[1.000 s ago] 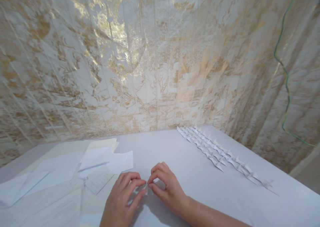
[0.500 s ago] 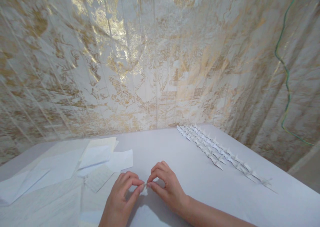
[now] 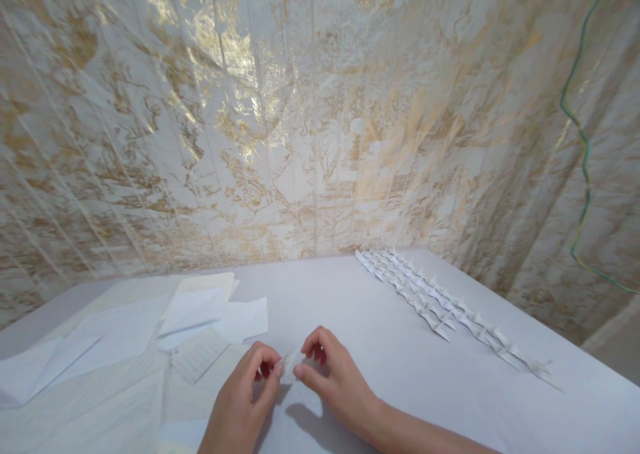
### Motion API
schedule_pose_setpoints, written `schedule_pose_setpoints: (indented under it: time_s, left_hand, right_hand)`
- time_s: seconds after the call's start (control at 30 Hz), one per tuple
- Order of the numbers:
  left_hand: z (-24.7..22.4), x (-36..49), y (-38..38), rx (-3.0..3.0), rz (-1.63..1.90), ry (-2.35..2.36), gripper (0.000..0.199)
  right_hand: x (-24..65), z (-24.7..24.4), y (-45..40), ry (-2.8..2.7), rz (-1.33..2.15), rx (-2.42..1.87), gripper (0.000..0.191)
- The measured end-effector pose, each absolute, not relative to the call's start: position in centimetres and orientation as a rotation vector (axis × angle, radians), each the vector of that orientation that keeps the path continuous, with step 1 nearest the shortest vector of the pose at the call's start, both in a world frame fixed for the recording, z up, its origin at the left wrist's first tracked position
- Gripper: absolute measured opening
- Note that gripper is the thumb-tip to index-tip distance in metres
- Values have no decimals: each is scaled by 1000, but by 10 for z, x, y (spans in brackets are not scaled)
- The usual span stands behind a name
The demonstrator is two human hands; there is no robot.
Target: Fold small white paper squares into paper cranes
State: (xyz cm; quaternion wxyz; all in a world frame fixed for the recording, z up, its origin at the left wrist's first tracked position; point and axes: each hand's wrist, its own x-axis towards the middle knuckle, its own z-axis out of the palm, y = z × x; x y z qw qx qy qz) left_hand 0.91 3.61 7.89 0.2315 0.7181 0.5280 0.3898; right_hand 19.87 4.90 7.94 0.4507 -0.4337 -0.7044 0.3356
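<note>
A small folded piece of white paper (image 3: 291, 365) is held up just above the table, between my two hands. My left hand (image 3: 249, 384) pinches its left end between thumb and forefinger. At its right edge is my right hand (image 3: 336, 377), thumb and forefinger tips set against the paper with a gap between them, the other fingers curled. Blur hides the exact folds. Below, the hands cast a shadow on the white tabletop (image 3: 310, 294).
Loose sheets and folded papers (image 3: 120, 324) overlap across the left side of the table. Rows of small folded paper pieces with pointed tips (image 3: 440, 301) run along the right. Behind stands a wall with a gold-and-white covering (image 3: 300, 141); a green cord (image 3: 585, 154) hangs at right.
The folded paper now shows a wider face between my hands. My right thumb and forefinger have moved apart from their tight pinch. The view has shifted slightly.
</note>
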Motion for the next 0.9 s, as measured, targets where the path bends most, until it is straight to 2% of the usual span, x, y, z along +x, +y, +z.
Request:
schedule_pose_setpoints:
  time_s: [0.1, 0.43, 0.73, 0.9]
  left_hand:
    - [79, 11, 35, 1966, 1118, 1423, 26]
    - [97, 22, 21, 1787, 1106, 1400, 27]
    - [83, 17, 30, 1610, 1089, 1317, 33]
    - [71, 18, 32, 1570, 1076, 1266, 46]
  right_hand:
    - [193, 80, 44, -1731, 956, -1104, 20]
    - [193, 84, 44, -1782, 819, -1005, 18]
    - [191, 82, 45, -1646, 1065, -969, 2]
    - [191, 79, 48, -1681, 1023, -972, 12]
